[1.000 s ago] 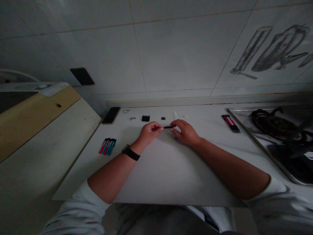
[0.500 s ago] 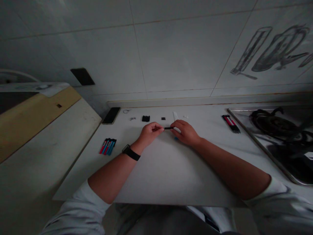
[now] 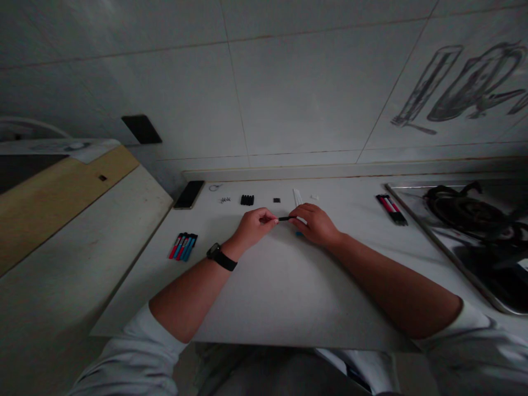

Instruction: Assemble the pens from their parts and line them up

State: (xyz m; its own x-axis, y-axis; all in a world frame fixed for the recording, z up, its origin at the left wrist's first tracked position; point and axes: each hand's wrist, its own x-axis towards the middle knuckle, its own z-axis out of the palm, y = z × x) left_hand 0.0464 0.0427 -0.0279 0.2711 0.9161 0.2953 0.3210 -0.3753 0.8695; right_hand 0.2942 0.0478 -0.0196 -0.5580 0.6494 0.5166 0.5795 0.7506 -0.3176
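Observation:
A thin black pen part (image 3: 284, 219) spans the gap between my two hands, above the white worktop (image 3: 280, 291). My left hand (image 3: 253, 225) pinches its left end between thumb and fingertips. My right hand (image 3: 315, 224) is closed around the other end, so that end is hidden. Beneath the right hand's fingers shows a bit of blue (image 3: 299, 234), mostly covered. Just beyond the right hand lie slim white rods (image 3: 297, 196). Farther back are a small dark piece (image 3: 276, 200), a row of black caps (image 3: 247, 200) and small springs (image 3: 225, 200).
Red and blue pens (image 3: 183, 246) lie at the left, below a phone (image 3: 190, 194). A ring-shaped item (image 3: 214, 187) and small white bits (image 3: 314, 197) sit at the back. Red, white and black pens (image 3: 391, 209) lie beside the gas stove (image 3: 462, 220) on the right.
Both hands stay in nearly the same place, still gripping the black pen part. The whole view has shifted slightly.

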